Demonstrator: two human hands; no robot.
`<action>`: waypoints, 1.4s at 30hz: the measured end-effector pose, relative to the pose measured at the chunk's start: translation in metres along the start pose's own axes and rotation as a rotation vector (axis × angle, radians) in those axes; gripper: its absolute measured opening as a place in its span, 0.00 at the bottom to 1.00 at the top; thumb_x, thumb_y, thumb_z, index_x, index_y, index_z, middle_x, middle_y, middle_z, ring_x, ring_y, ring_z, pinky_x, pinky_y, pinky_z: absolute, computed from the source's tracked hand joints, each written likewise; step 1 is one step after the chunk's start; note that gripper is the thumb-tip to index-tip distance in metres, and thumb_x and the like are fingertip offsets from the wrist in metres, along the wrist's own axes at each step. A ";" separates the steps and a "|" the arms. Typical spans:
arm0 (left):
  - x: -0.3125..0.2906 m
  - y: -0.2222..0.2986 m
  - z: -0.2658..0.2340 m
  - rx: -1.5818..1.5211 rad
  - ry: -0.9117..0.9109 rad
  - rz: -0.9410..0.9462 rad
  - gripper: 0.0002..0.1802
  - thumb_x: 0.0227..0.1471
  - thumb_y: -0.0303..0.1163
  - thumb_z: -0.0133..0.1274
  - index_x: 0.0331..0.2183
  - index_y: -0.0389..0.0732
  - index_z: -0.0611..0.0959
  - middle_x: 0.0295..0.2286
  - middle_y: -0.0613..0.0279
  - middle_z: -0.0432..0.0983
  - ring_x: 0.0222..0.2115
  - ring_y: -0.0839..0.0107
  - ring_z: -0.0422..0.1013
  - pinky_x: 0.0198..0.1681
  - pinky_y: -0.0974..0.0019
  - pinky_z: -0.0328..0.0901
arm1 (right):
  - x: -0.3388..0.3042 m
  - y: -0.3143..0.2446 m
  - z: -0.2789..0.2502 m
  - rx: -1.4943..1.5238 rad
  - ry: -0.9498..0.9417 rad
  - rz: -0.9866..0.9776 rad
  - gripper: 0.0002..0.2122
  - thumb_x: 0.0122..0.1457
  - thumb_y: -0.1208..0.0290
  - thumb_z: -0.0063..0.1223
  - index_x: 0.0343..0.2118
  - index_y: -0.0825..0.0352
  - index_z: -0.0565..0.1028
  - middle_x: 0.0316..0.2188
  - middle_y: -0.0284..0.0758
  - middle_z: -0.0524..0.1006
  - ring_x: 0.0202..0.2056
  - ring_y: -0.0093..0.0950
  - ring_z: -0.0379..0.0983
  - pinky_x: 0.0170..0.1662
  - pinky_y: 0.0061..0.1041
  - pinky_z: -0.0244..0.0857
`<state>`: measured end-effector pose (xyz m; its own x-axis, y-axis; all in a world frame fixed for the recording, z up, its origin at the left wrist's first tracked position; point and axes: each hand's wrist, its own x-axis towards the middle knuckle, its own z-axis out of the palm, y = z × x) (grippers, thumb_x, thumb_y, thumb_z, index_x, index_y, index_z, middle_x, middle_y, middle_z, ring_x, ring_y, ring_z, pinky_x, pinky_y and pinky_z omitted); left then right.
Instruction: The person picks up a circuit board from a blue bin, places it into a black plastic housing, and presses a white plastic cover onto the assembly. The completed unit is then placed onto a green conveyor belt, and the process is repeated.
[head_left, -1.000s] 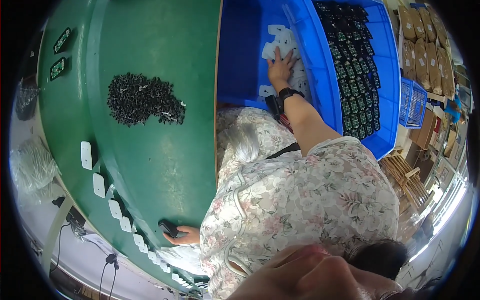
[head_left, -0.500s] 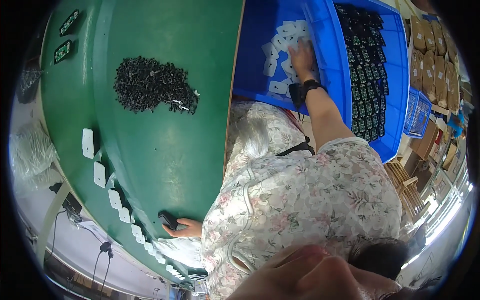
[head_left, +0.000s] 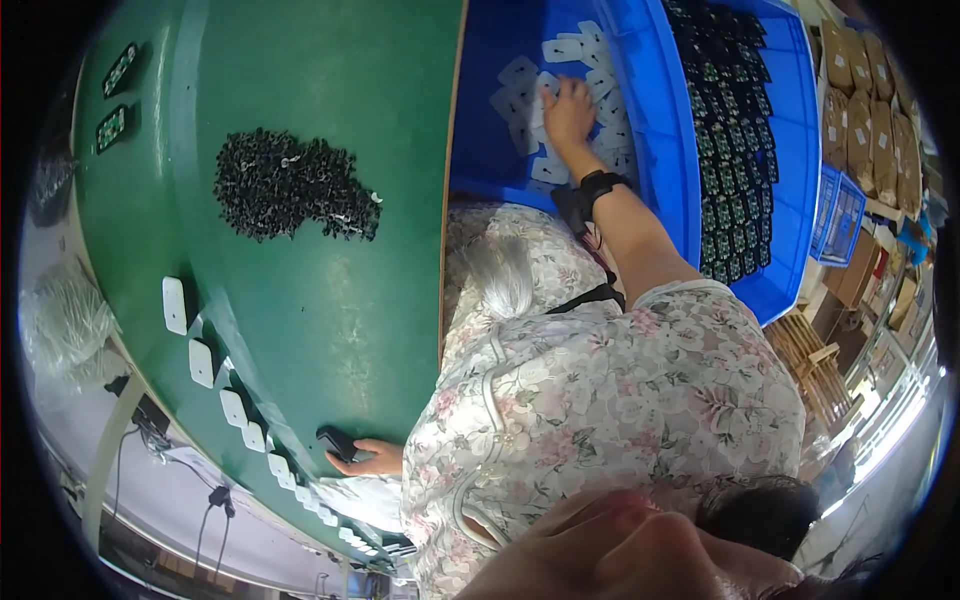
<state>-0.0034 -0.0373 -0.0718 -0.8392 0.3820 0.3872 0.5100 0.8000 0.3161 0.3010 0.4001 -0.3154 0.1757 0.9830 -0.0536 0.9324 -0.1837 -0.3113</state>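
Observation:
My left hand (head_left: 376, 458) rests low on the green table, with its fingers round a dark plastic case (head_left: 340, 442). My right hand (head_left: 568, 115), with a black band on the wrist, reaches into a blue bin (head_left: 640, 110). Its fingers and thumb are at the edge of a white plastic cover (head_left: 543, 88), brighter than the others and seemingly gripped. More white covers (head_left: 548, 170) with small dark marks lie loosely around and under this hand. The palm side is hidden.
A pile of small black parts (head_left: 290, 185) lies on the green table (head_left: 350, 80). A row of white cases (head_left: 174, 305) runs along its far left edge, with two green circuit boards (head_left: 112, 128) beyond. Right of the bin stands another blue bin (head_left: 795, 180) full of circuit boards (head_left: 735, 150).
My right hand has moved left among the white covers and now has one at its fingers. The view has shifted slightly. My left hand keeps its hold on the dark case.

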 end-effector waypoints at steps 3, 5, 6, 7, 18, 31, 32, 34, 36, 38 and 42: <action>0.000 0.010 -0.007 0.058 -0.020 -0.023 0.26 0.54 0.24 0.44 0.55 0.35 0.63 0.51 0.46 0.61 0.50 0.52 0.64 0.53 0.53 0.62 | 0.046 0.024 0.012 0.020 0.181 -0.093 0.23 0.56 0.53 0.52 0.52 0.57 0.68 0.55 0.42 0.63 0.56 0.45 0.58 0.54 0.45 0.55; -0.001 0.013 -0.009 0.084 -0.042 -0.030 0.25 0.56 0.25 0.43 0.55 0.35 0.61 0.51 0.45 0.61 0.49 0.52 0.64 0.52 0.54 0.63 | 0.073 0.022 0.014 -0.001 0.197 -0.103 0.24 0.56 0.52 0.52 0.55 0.53 0.67 0.58 0.42 0.60 0.58 0.45 0.55 0.56 0.45 0.53; -0.002 0.014 -0.009 0.102 -0.035 -0.042 0.25 0.56 0.25 0.43 0.55 0.35 0.61 0.51 0.45 0.61 0.49 0.52 0.64 0.52 0.54 0.63 | 0.086 0.019 0.013 0.007 0.181 -0.117 0.24 0.56 0.52 0.52 0.55 0.53 0.67 0.58 0.42 0.60 0.58 0.45 0.55 0.56 0.45 0.53; -0.001 0.016 -0.009 0.105 -0.047 -0.042 0.25 0.56 0.25 0.43 0.55 0.34 0.61 0.51 0.45 0.61 0.49 0.51 0.64 0.52 0.54 0.63 | 0.099 0.021 0.011 -0.081 0.156 -0.160 0.25 0.56 0.50 0.51 0.56 0.50 0.66 0.59 0.42 0.58 0.59 0.45 0.54 0.58 0.46 0.52; -0.001 0.012 -0.010 0.123 -0.072 -0.063 0.27 0.56 0.24 0.42 0.57 0.34 0.58 0.52 0.45 0.57 0.50 0.51 0.64 0.52 0.53 0.64 | 0.103 0.011 -0.003 -0.341 -0.356 -0.193 0.25 0.56 0.45 0.48 0.54 0.49 0.68 0.53 0.43 0.63 0.54 0.48 0.60 0.52 0.49 0.59; 0.001 0.012 -0.006 0.124 -0.061 -0.035 0.26 0.56 0.25 0.42 0.56 0.33 0.59 0.52 0.46 0.58 0.49 0.54 0.64 0.52 0.57 0.63 | 0.062 0.010 0.012 -0.102 -0.078 -0.494 0.22 0.54 0.50 0.52 0.50 0.53 0.71 0.50 0.41 0.68 0.51 0.43 0.65 0.50 0.45 0.63; 0.000 0.012 -0.010 0.134 -0.055 -0.041 0.26 0.56 0.25 0.42 0.56 0.33 0.59 0.52 0.46 0.58 0.49 0.54 0.64 0.52 0.57 0.63 | 0.068 0.005 0.020 -0.095 -0.085 -0.503 0.22 0.54 0.50 0.52 0.50 0.53 0.71 0.50 0.41 0.68 0.51 0.43 0.65 0.50 0.45 0.63; -0.002 0.009 -0.013 0.148 -0.050 -0.060 0.26 0.56 0.25 0.42 0.56 0.32 0.60 0.52 0.46 0.58 0.50 0.53 0.63 0.53 0.56 0.62 | 0.076 -0.029 0.021 -0.013 -0.315 -0.675 0.22 0.55 0.48 0.51 0.51 0.52 0.71 0.54 0.40 0.67 0.52 0.43 0.65 0.50 0.44 0.64; -0.003 0.007 -0.006 0.125 -0.062 -0.063 0.27 0.55 0.25 0.43 0.56 0.32 0.60 0.53 0.46 0.58 0.50 0.53 0.63 0.53 0.56 0.62 | 0.073 -0.050 0.016 -0.117 -0.459 -0.710 0.23 0.55 0.48 0.50 0.51 0.52 0.71 0.55 0.39 0.66 0.53 0.44 0.64 0.50 0.44 0.65; -0.001 0.008 -0.005 0.108 -0.065 -0.060 0.27 0.55 0.24 0.43 0.56 0.32 0.59 0.53 0.46 0.58 0.50 0.53 0.63 0.53 0.55 0.61 | 0.065 -0.059 0.010 -0.210 -0.604 -0.743 0.23 0.56 0.47 0.49 0.51 0.52 0.71 0.56 0.38 0.65 0.53 0.44 0.64 0.49 0.43 0.65; -0.002 0.012 -0.010 0.117 -0.051 -0.071 0.27 0.54 0.24 0.43 0.56 0.33 0.60 0.53 0.45 0.59 0.51 0.52 0.62 0.53 0.55 0.61 | 0.056 -0.056 0.007 -0.349 -0.751 -0.920 0.21 0.56 0.46 0.47 0.48 0.53 0.74 0.52 0.40 0.70 0.51 0.42 0.67 0.49 0.39 0.66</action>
<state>0.0059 -0.0330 -0.0599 -0.8824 0.3429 0.3222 0.4258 0.8733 0.2368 0.2570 0.4656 -0.3075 -0.7064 0.4854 -0.5152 0.6677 0.6984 -0.2576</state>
